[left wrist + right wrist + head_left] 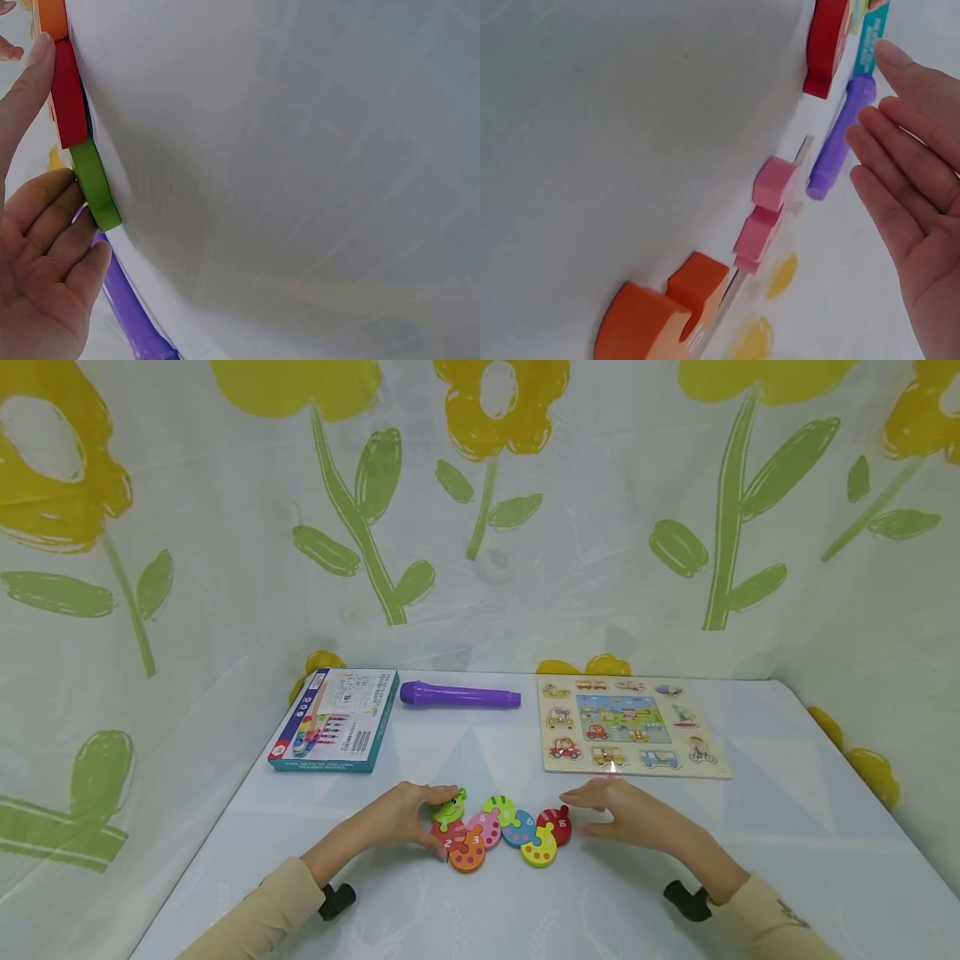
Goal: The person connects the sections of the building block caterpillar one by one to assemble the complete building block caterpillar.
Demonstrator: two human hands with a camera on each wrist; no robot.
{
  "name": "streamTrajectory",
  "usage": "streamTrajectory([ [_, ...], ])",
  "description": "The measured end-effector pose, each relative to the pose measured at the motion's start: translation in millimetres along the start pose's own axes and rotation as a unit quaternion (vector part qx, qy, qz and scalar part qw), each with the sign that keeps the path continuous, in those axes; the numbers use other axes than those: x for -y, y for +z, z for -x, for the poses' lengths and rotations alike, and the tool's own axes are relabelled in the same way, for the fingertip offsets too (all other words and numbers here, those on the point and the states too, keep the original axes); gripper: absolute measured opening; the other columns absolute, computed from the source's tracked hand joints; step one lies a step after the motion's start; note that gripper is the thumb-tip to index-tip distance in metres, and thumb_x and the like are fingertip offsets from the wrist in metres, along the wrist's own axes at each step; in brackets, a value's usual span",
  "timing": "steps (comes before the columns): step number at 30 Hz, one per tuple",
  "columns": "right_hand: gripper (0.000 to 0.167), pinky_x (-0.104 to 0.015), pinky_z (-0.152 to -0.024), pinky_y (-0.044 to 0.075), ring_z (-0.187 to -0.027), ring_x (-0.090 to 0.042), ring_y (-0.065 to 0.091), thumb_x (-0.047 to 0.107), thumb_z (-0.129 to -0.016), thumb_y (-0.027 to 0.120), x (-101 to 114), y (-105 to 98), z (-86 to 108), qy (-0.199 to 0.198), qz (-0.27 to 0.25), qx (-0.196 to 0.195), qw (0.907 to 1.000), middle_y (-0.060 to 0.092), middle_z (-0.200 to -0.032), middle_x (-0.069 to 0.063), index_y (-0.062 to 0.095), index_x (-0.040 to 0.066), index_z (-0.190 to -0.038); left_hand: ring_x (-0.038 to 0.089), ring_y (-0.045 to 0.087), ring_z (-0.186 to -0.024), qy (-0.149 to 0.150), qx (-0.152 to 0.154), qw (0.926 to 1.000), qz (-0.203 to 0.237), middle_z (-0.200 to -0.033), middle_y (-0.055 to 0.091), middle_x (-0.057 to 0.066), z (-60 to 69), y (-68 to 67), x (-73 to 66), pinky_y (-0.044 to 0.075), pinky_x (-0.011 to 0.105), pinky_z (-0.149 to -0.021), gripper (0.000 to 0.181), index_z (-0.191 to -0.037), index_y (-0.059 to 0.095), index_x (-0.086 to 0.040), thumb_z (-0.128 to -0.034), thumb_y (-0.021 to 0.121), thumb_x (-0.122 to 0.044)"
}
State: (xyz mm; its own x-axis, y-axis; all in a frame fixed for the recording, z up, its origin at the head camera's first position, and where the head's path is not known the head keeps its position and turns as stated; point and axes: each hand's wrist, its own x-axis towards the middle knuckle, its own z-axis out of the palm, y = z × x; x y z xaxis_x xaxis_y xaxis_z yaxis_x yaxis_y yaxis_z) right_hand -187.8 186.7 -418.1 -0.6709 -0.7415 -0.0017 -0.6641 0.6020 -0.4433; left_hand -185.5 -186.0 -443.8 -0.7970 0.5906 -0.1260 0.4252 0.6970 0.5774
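Note:
A caterpillar number puzzle [502, 829] lies on the table in a wavy row, its round wooden pieces interlocked. The green face piece [448, 811] is at its left end and the dark red piece [555, 823], marked 8, at its right. My left hand [407, 817] holds the left end, thumb against the red piece [69, 97] and fingers at the face piece's edge. My right hand [626, 810] hovers just right of the dark red piece, apart from it, fingers gently bent. In the right wrist view, a pink piece [763, 217] and an orange piece [641, 322] stand near that hand.
Behind the puzzle lie a flat toy box [333, 720] at left, a purple microphone-shaped stick [460, 695] and a wooden vehicle puzzle board [637, 761] at right. A flowered curtain [585, 552] hangs behind and beside the white table [465, 927].

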Motion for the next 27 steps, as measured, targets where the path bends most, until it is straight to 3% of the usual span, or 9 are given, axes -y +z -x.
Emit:
streamTrajectory([
  [10, 0.048, -0.04, -0.09, 0.053, -0.11, -0.024, 0.062, 0.017, -0.082, 0.078, -12, -6, 12.5, 0.025, -0.008, -0.011, 0.9996, 0.067, -0.12, -0.005, 0.064, 0.005, -0.126, 0.023, 0.043, -0.133, -0.001, 0.0, 1.0, -0.001, -0.142, 0.05, 0.003, 0.1, 0.2, 0.8, 0.04, 0.042, -0.106, 0.088, -0.14, 0.051, -0.012, -0.0663, 0.085, -0.045],
  [27, 0.048, -0.04, -0.087, 0.055, -0.11, -0.028, 0.06, 0.014, -0.08, 0.079, -31, -12, 17.2, 0.091, 0.009, -0.031, 0.9953, 0.067, -0.119, -0.007, 0.065, 0.004, -0.125, 0.023, 0.043, -0.133, -0.005, 0.003, 1.0, 0.001, -0.143, 0.05, 0.001, -0.2, 0.3, 0.5, 0.04, 0.042, -0.106, 0.089, -0.141, 0.051, -0.013, -0.0662, 0.084, -0.047],
])
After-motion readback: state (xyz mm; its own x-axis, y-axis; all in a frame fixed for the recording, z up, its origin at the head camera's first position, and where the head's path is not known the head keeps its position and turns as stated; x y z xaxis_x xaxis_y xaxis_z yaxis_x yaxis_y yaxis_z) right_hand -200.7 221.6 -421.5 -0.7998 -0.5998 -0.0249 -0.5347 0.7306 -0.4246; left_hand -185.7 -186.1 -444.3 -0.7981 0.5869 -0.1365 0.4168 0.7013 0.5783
